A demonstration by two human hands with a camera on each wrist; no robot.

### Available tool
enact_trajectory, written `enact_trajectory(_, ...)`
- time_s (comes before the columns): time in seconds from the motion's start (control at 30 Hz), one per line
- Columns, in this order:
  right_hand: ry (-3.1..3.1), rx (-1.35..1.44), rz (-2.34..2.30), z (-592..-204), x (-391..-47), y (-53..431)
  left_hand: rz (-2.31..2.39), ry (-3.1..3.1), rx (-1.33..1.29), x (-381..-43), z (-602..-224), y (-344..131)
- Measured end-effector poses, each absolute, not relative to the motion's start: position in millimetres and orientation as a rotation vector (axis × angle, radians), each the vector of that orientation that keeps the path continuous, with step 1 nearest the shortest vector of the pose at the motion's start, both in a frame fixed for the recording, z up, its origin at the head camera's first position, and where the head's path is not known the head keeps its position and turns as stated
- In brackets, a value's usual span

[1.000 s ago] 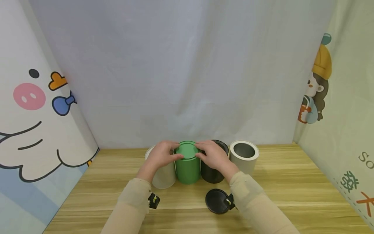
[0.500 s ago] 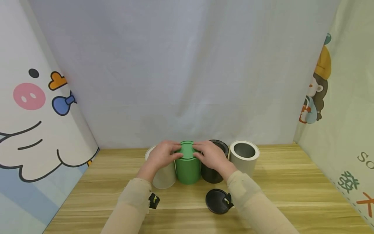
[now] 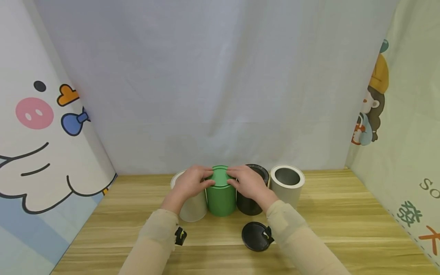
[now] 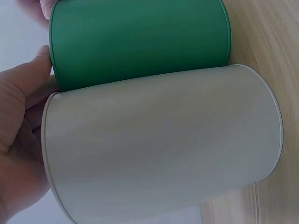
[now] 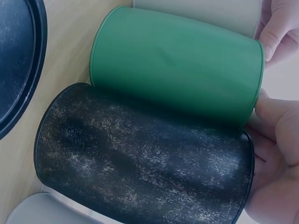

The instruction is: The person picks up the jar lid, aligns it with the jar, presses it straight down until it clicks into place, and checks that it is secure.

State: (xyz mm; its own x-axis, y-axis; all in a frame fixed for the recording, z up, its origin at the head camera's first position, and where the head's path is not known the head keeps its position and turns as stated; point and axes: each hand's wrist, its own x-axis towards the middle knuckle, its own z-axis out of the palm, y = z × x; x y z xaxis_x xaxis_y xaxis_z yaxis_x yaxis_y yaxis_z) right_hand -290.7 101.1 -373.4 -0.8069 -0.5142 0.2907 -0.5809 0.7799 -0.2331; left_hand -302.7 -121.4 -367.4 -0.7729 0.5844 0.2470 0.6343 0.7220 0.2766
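Note:
A green canister [image 3: 221, 202] stands upright with a round green lid [image 3: 220, 177] on top. My left hand [image 3: 191, 183] touches the left part of the lid, and my right hand [image 3: 249, 183] touches its right part. The thumbs lie along the near edge, the other fingers toward the far side. In the wrist views, thumb tips meet the green rim. Beneath the left hand stands a whitish canister [image 4: 163, 144], its top partly hidden. A scuffed black canister [image 5: 145, 154] is below the right hand, touching or nearly touching the green one.
A white open-topped canister [image 3: 287, 185] is at the row's right end. On the wooden table [image 3: 213, 252], a black round lid [image 3: 254, 236] lies in front, near the right wrist. A pale curtain [image 3: 220, 95] hangs behind, with printed cloth at both sides.
Over the first half second my right hand shifts slightly left, its fingertips farther onto the green lid. Since then both hands look still. The canisters stay in place.

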Motion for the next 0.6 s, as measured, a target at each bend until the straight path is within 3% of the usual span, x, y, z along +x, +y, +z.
enact_trajectory(0.6,-2.807,0.867,0.501,-368.6,-294.8,100.9,-0.595,-2.802,-0.951,-304.6,-365.8,-119.7)
